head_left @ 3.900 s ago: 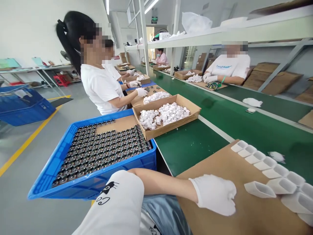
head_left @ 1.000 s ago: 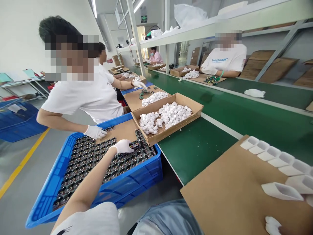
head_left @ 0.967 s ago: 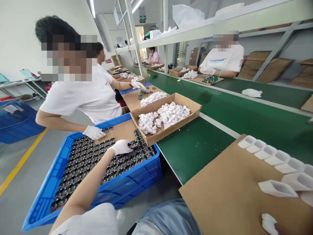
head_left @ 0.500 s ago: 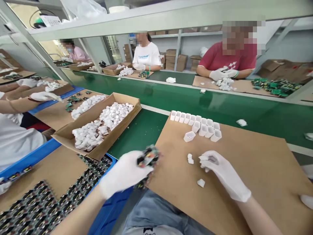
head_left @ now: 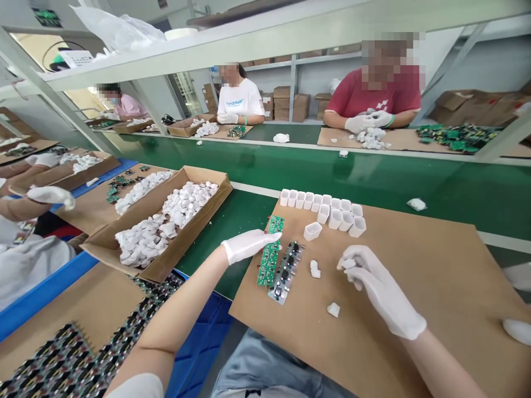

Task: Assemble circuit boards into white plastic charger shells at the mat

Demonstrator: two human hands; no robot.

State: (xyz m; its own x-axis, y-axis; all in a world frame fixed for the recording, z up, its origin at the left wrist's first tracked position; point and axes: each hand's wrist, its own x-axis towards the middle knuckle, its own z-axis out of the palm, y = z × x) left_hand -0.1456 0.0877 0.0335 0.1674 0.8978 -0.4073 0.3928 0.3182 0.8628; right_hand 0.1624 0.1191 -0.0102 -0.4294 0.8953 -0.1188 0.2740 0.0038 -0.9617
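Observation:
My left hand [head_left: 253, 244], in a white glove, grips a long green circuit board [head_left: 270, 254] over the left edge of the cardboard sheet. Just right of it, a second circuit board strip [head_left: 285, 272] has its dark components facing up. My gloved right hand [head_left: 365, 276] hovers over the sheet with fingers curled round a small white lump [head_left: 348, 264]. Between the hands are a white piece [head_left: 315, 269] and, nearer me, another white piece [head_left: 333, 309]. Behind them stand rows of small white plastic cups [head_left: 335, 217], one cup [head_left: 312, 231] set apart in front.
Left of the cardboard sheet [head_left: 415, 287], a cardboard box [head_left: 226, 190] holds white lumps. Below it, a blue crate [head_left: 194, 345] carries rows of circuit boards [head_left: 62, 359]. A green conveyor [head_left: 290, 166] runs behind; co-workers sit across it and at the left.
My left hand has brought the boards to the sheet's left edge, where two strips now show side by side, one face down. My right hand stays nearly in place. The view has shifted slightly.

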